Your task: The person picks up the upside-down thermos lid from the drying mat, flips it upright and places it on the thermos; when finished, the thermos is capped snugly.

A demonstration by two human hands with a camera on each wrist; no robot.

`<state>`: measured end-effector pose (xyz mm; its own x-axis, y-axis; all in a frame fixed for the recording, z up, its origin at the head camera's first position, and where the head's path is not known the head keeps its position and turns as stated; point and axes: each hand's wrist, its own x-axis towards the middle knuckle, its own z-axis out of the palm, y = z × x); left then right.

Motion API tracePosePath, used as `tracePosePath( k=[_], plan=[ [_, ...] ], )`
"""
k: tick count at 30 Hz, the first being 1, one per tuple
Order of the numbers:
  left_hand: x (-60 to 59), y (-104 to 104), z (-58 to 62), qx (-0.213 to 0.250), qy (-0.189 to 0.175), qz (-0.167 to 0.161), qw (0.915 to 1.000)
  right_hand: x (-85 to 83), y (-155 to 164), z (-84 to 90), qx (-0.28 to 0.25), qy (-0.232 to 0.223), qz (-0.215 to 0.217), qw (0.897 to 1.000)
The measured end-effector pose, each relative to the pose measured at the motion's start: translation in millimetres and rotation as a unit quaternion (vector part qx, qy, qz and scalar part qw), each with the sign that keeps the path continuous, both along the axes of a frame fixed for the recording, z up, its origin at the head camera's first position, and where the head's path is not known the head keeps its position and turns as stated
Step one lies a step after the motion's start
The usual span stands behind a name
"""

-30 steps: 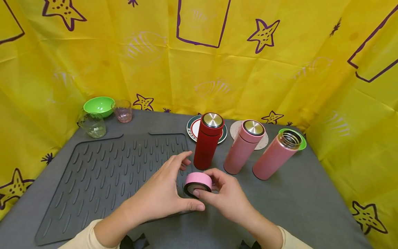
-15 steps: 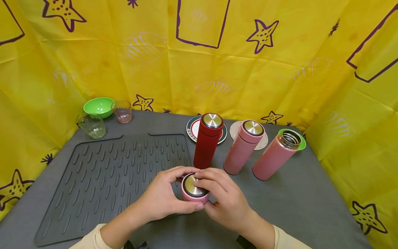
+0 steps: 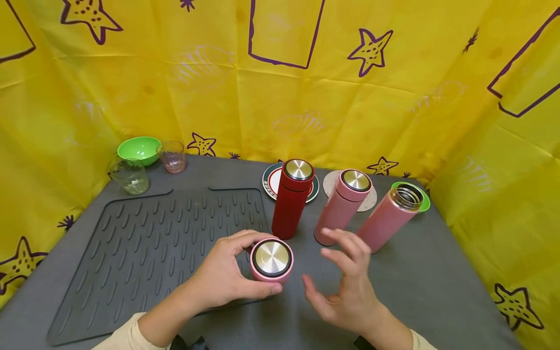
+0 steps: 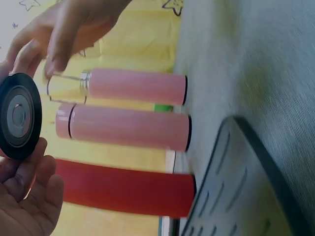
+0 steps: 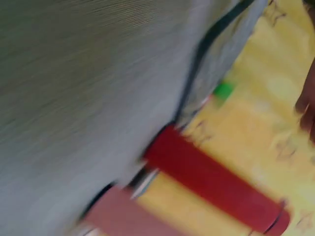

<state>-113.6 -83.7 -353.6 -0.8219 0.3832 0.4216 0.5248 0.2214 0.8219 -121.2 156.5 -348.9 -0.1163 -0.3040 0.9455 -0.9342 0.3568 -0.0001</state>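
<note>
My left hand (image 3: 227,272) grips a pink thermos lid (image 3: 272,260) between thumb and fingers, steel top facing up. In the left wrist view its dark, ringed underside (image 4: 20,115) shows. Apart from the lid, my right hand (image 3: 350,279) is raised to the right of it with fingers spread and lightly bent, holding nothing. Behind that hand stands a pink thermos (image 3: 387,221) with a bare steel mouth, its lower part partly hidden. Left of it are a capped pink thermos (image 3: 341,211) and a capped red thermos (image 3: 293,206), both upright.
A grey ribbed drying mat (image 3: 175,253) covers the table's left side, partly under my left arm. At the back left are a green bowl (image 3: 139,149) and two glass cups, one clear (image 3: 131,177), one pinkish (image 3: 173,158). Plates (image 3: 273,180) lie behind the thermoses.
The lid has been turned from underside toward me to steel top up. My left hand has closed round it, and my right hand has let go and moved away to the right.
</note>
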Motion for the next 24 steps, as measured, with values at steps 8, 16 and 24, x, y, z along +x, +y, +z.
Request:
tracePosePath(
  k=[8, 16, 24],
  plan=[
    [3.4, -24, -3.8, -0.012, 0.007, 0.049, 0.9987, -14.0, 92, -31.5, -0.203, -0.268, -0.198, 0.921],
    [2.7, -28, 3.7, -0.005, 0.005, 0.063, 0.998, -53.5, 164, -54.8, -0.011, -0.642, -0.175, 0.746],
    [3.0, -30, 1.9, -0.009, 0.007, 0.062, 0.998, -69.6, 174, -67.8, 0.037, -0.642, -0.178, 0.745]
  ],
)
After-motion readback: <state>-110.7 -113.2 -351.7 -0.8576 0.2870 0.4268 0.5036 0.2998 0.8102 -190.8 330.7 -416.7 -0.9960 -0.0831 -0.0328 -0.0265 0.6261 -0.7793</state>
